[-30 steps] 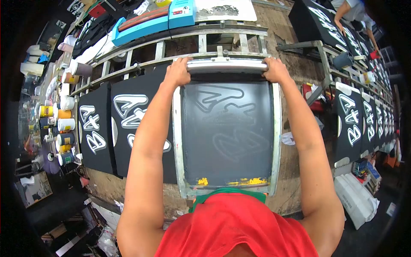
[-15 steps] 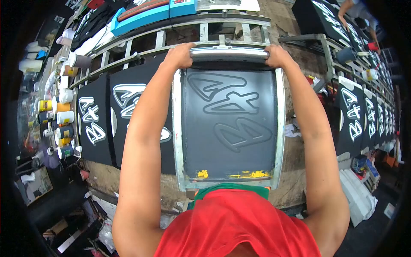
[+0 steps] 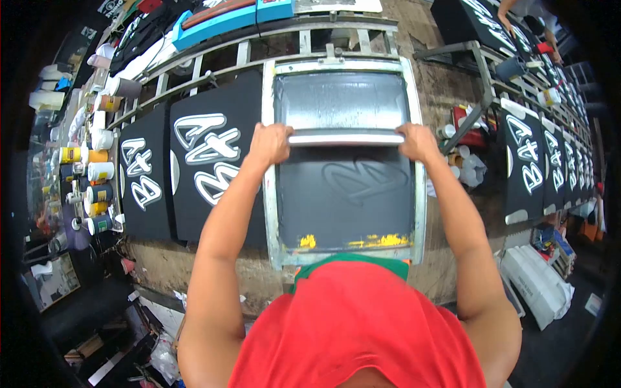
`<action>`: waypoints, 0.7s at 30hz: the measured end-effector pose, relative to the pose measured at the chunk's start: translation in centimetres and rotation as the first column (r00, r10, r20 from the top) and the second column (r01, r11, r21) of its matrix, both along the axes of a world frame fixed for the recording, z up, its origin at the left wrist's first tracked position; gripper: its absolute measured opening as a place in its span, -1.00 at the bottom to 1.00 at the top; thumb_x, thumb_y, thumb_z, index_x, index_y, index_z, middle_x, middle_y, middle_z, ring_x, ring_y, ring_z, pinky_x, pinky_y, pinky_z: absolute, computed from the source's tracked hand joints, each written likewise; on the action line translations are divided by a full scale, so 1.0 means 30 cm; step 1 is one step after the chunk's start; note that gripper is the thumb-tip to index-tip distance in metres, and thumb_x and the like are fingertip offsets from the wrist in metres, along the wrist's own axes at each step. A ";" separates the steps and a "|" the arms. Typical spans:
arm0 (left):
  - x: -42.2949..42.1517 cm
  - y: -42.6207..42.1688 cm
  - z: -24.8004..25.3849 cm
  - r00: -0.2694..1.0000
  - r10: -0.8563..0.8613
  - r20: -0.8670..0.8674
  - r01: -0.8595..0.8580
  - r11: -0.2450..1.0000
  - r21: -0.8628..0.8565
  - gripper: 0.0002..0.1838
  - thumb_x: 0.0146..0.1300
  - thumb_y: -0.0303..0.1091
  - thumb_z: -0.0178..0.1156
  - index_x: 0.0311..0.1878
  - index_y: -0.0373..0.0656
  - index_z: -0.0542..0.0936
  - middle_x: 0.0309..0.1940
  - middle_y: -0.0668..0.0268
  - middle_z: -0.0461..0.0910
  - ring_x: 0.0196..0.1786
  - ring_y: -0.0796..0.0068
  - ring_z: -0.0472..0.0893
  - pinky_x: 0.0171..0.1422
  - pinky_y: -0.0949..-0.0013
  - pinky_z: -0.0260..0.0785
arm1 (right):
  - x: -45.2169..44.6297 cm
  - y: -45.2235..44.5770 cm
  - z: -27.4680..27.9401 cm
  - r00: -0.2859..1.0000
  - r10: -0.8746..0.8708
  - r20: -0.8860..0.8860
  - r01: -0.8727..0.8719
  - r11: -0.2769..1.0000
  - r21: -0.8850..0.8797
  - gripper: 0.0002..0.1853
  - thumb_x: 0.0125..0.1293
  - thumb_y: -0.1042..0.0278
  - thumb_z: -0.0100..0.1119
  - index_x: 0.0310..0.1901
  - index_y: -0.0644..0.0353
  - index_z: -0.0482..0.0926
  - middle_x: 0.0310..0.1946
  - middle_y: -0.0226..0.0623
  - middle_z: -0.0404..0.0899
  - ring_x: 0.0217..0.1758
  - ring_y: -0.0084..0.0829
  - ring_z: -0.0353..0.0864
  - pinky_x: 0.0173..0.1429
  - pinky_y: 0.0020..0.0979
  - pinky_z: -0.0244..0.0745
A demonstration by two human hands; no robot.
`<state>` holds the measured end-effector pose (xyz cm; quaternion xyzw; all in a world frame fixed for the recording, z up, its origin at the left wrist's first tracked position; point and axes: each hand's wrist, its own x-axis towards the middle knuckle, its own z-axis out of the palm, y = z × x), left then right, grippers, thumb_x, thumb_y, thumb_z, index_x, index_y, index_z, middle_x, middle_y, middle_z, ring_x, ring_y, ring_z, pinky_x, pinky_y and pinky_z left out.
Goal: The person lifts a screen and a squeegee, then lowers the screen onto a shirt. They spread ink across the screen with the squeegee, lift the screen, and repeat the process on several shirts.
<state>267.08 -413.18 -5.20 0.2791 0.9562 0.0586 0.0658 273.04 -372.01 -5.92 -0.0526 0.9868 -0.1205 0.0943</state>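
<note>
Across the middle of a framed printing screen [image 3: 343, 223] lies a long metal-handled squeegee [image 3: 346, 139]. My left hand [image 3: 270, 143] is wrapped round its left end, and my right hand [image 3: 417, 142] grips the right end. Behind the squeegee the mesh looks wet and shiny; in front of it, part of the dark outlined lettering shows. Yellow patches mark the near edge of the mesh. The screen's pale frame surrounds it on all sides. Left of it lie black printed panels [image 3: 207, 155] with white lettering.
A slatted metal rail [image 3: 242, 55] runs behind the screen, with a blue tray [image 3: 236, 16] beyond. Paint tubs [image 3: 100, 171] crowd the far left. More printed panels [image 3: 525, 152] line the right side. Another person's arm [image 3: 508, 13] reaches in at top right.
Both hands have drawn the squeegee from the far end of the screen toward me, to about its middle. The mesh behind it is now wet and shiny, covering the upper lettering.
</note>
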 end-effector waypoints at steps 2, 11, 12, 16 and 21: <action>0.236 -0.035 0.009 0.999 0.032 0.036 -0.032 0.999 0.022 -0.69 0.02 -0.48 0.24 -0.12 0.03 0.69 -0.23 0.30 0.63 -0.03 0.19 0.67 0.12 -0.07 0.35 | 0.262 -0.050 0.004 0.999 -0.016 -0.049 0.014 0.999 -0.052 -0.55 -0.08 0.53 0.25 -0.05 0.13 0.71 -0.03 -0.13 0.71 0.04 0.01 0.66 0.18 -0.07 0.55; 0.984 -0.152 0.110 1.000 -0.023 0.014 0.021 0.984 0.178 -0.50 -0.01 -0.46 0.29 0.10 0.04 0.62 0.08 0.32 0.61 0.05 0.23 0.53 0.27 -0.03 0.23 | 1.060 -0.184 0.119 0.991 -0.013 -0.134 0.003 0.997 -0.072 -0.50 -0.04 0.50 0.34 0.05 0.13 0.60 0.21 -0.21 0.54 0.30 -0.01 0.43 0.38 -0.10 0.35; 0.981 -0.161 0.145 0.998 -0.054 -0.025 0.058 0.969 0.240 -0.51 -0.01 -0.45 0.29 0.09 0.04 0.62 0.08 0.35 0.65 0.03 0.25 0.54 0.30 -0.03 0.22 | 1.032 -0.186 0.206 0.946 -0.122 -0.300 0.113 0.993 -0.045 -0.51 0.03 0.37 0.39 0.07 0.14 0.59 0.20 -0.19 0.54 0.34 -0.03 0.41 0.39 -0.12 0.33; 0.879 -0.208 0.259 0.979 0.059 0.195 -0.091 0.984 0.155 -0.63 0.20 -0.08 0.41 0.00 -0.05 0.71 -0.27 0.16 0.75 -0.10 0.06 0.68 0.43 -0.28 0.16 | 1.048 -0.057 0.111 0.671 -0.610 -0.423 0.473 0.790 -0.389 -0.37 0.16 0.11 0.52 0.18 0.25 0.52 0.11 -0.06 0.57 0.25 -0.10 0.51 0.28 -0.16 0.41; 0.837 -0.297 0.075 0.744 0.384 0.546 -0.604 0.736 0.306 -0.20 0.00 0.46 0.40 -0.07 -0.18 0.80 -0.32 -0.01 0.76 -0.12 0.02 0.77 0.06 0.08 0.55 | 1.141 0.085 -0.207 0.264 -0.579 0.771 0.902 -0.135 -0.410 -0.21 0.40 -0.51 0.00 0.21 0.15 0.56 0.02 -0.15 0.65 0.10 -0.12 0.60 0.24 -0.13 0.45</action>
